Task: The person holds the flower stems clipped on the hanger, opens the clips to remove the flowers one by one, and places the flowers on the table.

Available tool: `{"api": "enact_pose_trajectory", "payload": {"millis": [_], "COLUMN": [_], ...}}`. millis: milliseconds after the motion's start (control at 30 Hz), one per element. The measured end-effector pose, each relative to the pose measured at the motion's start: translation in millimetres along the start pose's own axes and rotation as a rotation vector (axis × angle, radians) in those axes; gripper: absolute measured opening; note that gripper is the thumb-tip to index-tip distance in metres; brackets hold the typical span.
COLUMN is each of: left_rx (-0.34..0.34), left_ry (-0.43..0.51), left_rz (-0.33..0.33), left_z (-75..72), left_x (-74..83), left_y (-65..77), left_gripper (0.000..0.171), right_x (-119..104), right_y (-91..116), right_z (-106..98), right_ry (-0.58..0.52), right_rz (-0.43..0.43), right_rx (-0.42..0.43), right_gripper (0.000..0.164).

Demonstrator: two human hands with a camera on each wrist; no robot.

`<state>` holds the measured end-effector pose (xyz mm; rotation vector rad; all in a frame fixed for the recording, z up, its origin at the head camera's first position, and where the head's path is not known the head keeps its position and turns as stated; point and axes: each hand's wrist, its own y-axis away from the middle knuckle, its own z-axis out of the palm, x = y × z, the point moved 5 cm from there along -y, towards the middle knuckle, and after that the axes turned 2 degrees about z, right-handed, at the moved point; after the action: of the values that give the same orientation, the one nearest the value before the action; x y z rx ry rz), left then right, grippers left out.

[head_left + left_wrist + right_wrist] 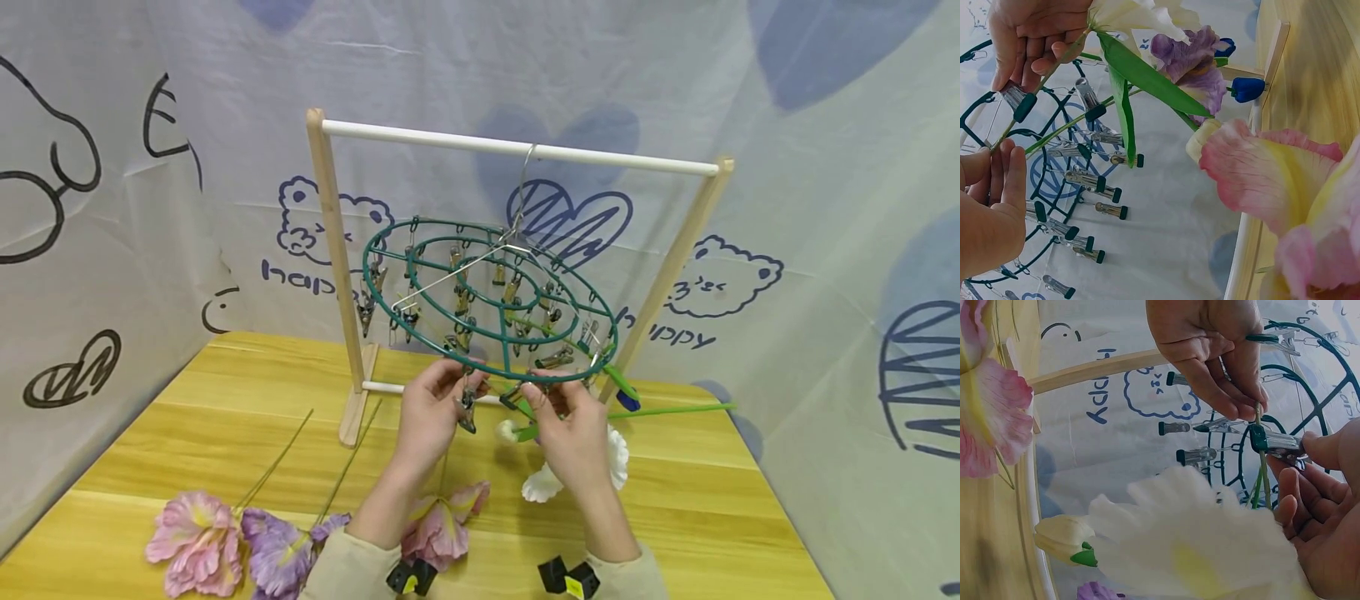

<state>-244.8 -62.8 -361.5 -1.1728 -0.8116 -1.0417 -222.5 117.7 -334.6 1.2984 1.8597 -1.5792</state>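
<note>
A round green drying hanger (502, 337) with several metal clips hangs in front of me. My right hand (573, 429) pinches the handle end of a clip (1279, 442) at its near rim; the clip's green tips lie across a thin green stem (1047, 78). That stem belongs to a white artificial flower (1172, 531), which hangs head down below my right hand. My left hand (435, 417) pinches the same stem near its end, just beside the clip. Another clip (467, 410) dangles in front of the left fingers.
A wooden stand (333, 242) with a white rod (420, 136) carries the hanger. A blue tulip (628, 400), a white tulip (507, 430) and a purple flower (1191, 69) are beyond the white one. Pink flowers (198, 542) and a purple flower (277, 550) lie on the table (697, 508).
</note>
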Motion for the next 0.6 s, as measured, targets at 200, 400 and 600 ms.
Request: {"api": "enact_pose_trajectory", "payload": {"millis": [200,400,600], "left_rx": [-0.003,-0.010,-0.009], "left_ry": [0.000,0.009,0.005], "left_rz": [-0.010,-0.019,-0.018], "left_z": [-0.4,-0.6,-1.2], "left_x": [-0.3,-0.2,-0.1], "left_y": [0.1,0.6,0.3], "left_gripper": [0.017,0.018,0.017], "right_x": [0.4,0.4,-0.5], "right_y": [0.0,0.4,0.4], "right_z": [0.6,1.1,1.2], "right_ry": [-0.004,-0.005,0.005], "right_rz": [-0.013,-0.031,-0.076], "right_rx": [0.004,0.027,0.062], "right_gripper": [0.020,0.017,0.015]}}
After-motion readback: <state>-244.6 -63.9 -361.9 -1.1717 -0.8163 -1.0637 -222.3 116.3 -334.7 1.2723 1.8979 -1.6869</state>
